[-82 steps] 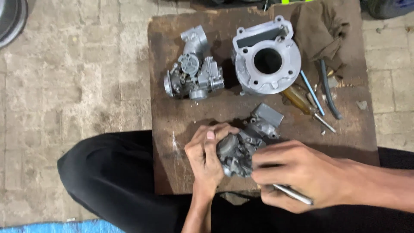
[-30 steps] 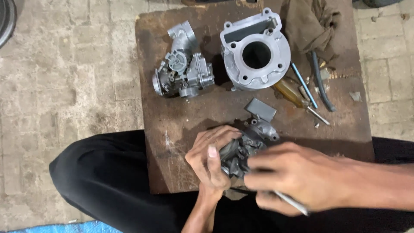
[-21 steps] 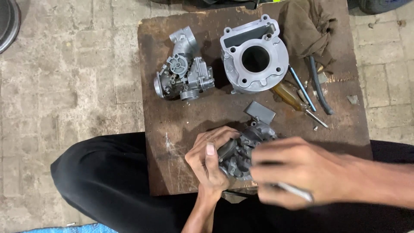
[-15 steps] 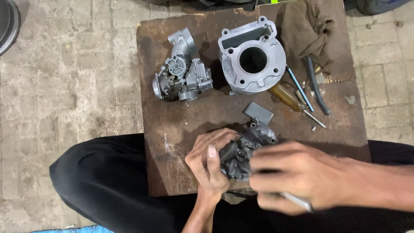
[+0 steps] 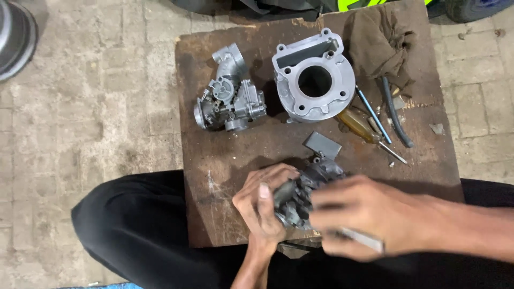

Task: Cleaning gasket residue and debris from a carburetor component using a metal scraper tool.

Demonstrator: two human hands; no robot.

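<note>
My left hand (image 5: 262, 206) grips a grey metal carburetor (image 5: 308, 187) over the near edge of a brown wooden board (image 5: 225, 176). My right hand (image 5: 364, 214) is closed around a thin metal tool (image 5: 361, 240) and presses against the carburetor's right side; the hand is blurred. A second carburetor (image 5: 227, 101) lies at the board's far left. Beside it stands a grey engine cylinder block (image 5: 313, 77) with a round bore.
A brown rag (image 5: 380, 45) lies at the board's far right. A yellow-handled screwdriver (image 5: 364, 128), a thin rod (image 5: 373, 115) and a dark hose (image 5: 395, 112) lie right of the cylinder. My black-trousered legs flank the board. A metal rim (image 5: 16, 37) lies on the paved floor, top left.
My right hand has shifted slightly left along the carburetor with the tool, moving fast enough to blur. The left hand keeps its grip; the view has drifted a little.
</note>
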